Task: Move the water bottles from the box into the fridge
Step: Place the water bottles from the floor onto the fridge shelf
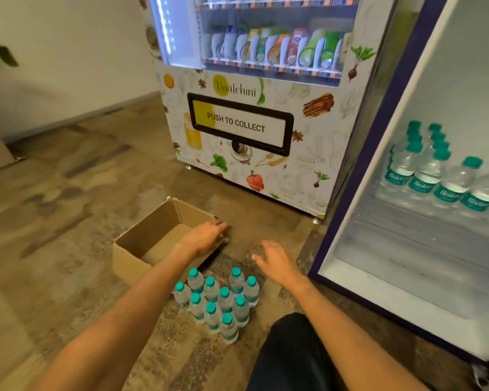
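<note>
Floor [68,207]: mottled brown and grey, carrying everything in the lower half of the view

Fridge [424,277]: right side, door open, white inside with a dark blue frame. A wire shelf [407,230] crosses it about halfway up

Vending machine [308,170]: stands just left of the fridge and against it. White panel printed with vegetables and spices; lit window above with a row of snack packets [274,49]. Black-framed flap [240,124] reads "PUSH TO COLLECT"

Cardboard box [153,230]: on the floor in front of the vending machine, left of centre, top open, its bare brown bottom showing

Knee [294,354]: in dark cloth, at bottom centre, near the fridge's lower corner

Water bottles on the floor [224,301]: about ten, clear with teal caps, upright and packed tight together. They stand just in front of the box, outside it, between the two forearms

Water bottles in the fridge [452,187]: same teal caps, "Bisleri" labels, upright in rows on the wire shelf, reaching back toward the rear wall

Left hand [206,235]: palm down, fingers straight and close together, at the box's near right corner. Holds nothing. Contact with the cardboard cannot be told

Right hand [277,263]: palm down, fingers spread loosely, above the floor between the box and the fridge. Holds nothing, apart from the bottles
</note>
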The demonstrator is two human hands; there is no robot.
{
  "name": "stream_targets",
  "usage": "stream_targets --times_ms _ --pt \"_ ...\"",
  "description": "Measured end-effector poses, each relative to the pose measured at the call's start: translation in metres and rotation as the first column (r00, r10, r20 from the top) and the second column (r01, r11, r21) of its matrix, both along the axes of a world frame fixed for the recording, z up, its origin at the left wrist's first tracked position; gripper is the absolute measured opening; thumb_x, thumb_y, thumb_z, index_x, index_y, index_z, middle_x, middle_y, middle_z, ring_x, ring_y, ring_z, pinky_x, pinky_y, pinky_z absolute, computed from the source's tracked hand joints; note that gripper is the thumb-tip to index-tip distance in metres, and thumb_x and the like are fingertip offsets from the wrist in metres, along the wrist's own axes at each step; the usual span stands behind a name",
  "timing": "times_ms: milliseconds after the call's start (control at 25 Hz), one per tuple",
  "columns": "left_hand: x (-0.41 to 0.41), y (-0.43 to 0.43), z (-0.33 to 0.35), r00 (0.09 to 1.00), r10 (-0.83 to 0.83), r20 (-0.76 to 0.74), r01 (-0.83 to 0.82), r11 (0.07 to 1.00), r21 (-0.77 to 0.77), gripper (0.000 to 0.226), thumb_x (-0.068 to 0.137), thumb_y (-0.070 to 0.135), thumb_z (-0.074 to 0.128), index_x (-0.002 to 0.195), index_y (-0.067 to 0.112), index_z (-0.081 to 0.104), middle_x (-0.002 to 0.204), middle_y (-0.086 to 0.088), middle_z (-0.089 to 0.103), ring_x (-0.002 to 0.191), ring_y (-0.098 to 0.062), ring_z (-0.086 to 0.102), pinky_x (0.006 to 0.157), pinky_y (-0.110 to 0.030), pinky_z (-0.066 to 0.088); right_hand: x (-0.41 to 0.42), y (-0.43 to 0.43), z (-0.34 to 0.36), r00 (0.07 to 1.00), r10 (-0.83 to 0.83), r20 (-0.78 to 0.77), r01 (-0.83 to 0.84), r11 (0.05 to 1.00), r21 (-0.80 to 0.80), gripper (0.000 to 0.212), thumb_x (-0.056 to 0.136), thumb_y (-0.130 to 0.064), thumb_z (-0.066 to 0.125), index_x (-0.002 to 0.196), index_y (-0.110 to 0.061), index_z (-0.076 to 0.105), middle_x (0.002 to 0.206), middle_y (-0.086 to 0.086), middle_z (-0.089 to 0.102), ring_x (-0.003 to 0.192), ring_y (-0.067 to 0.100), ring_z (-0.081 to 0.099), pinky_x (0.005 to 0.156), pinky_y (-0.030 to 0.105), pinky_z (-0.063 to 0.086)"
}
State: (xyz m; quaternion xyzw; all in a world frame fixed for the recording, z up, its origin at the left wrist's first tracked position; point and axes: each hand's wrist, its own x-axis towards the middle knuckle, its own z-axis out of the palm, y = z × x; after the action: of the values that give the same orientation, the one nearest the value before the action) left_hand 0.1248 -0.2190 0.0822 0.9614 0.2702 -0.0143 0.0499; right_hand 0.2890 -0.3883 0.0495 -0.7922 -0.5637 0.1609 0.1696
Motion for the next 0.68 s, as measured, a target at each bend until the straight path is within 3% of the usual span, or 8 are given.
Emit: stream_targets --times_ms 160,360,520,680 --pt "0.013 -0.003 -0.065 0.994 -0.006 -0.107 -0.006 0.994 -0.113 0.049 0.095 0.011 0.055 0.142 0.019 0.043 0.141 -0.008 0.048 0.119 -0.022 0.055 0.099 -0.036 0.047 0.0 0.009 -0.052 1.0 0.021 -0.012 -0.022 0.991 -0.132 0.035 0.096 -0.037 0.054 0.119 -0.01 0.054 0.116 0.013 0.062 0.106 0.029 0.059 0.087 0.041 0.05" --pt "0.031 -0.002 -0.127 0.968 -0.089 -0.235 0.047 0.983 -0.178 0.06 0.092 -0.002 0.052 0.146 0.018 0.037 0.144 -0.01 0.042 0.126 -0.027 0.049 0.101 -0.039 0.044 0.003 0.02 -0.095 0.999 0.019 -0.037 -0.029 0.962 -0.27 0.036 0.094 -0.028 0.058 0.125 -0.011 0.051 0.121 0.013 0.059 0.113 0.031 0.057 0.087 0.039 0.048" --pt "0.039 0.001 -0.155 0.95 -0.112 -0.29 0.049 0.975 -0.217 0.051 0.093 0.003 0.052 0.139 0.02 0.042 0.134 -0.013 0.044 0.11 -0.028 0.057 0.088 -0.036 0.05 -0.009 0.031 -0.122 0.998 0.051 -0.037 -0.059 0.958 -0.28 0.034 0.092 -0.03 0.06 0.12 -0.012 0.051 0.121 0.013 0.059 0.111 0.029 0.058 0.087 0.037 0.048" --pt "0.04 0.001 -0.166 0.968 -0.098 -0.231 0.051 0.978 -0.201 0.045 0.093 0.004 0.052 0.135 0.019 0.043 0.131 -0.013 0.044 0.102 -0.024 0.059 0.076 -0.029 0.05 -0.016 0.04 -0.132 0.999 0.038 -0.025 -0.043 0.966 -0.255 0.034 0.094 -0.024 0.061 0.122 -0.013 0.046 0.121 0.014 0.057 0.107 0.028 0.061 0.083 0.034 0.05"
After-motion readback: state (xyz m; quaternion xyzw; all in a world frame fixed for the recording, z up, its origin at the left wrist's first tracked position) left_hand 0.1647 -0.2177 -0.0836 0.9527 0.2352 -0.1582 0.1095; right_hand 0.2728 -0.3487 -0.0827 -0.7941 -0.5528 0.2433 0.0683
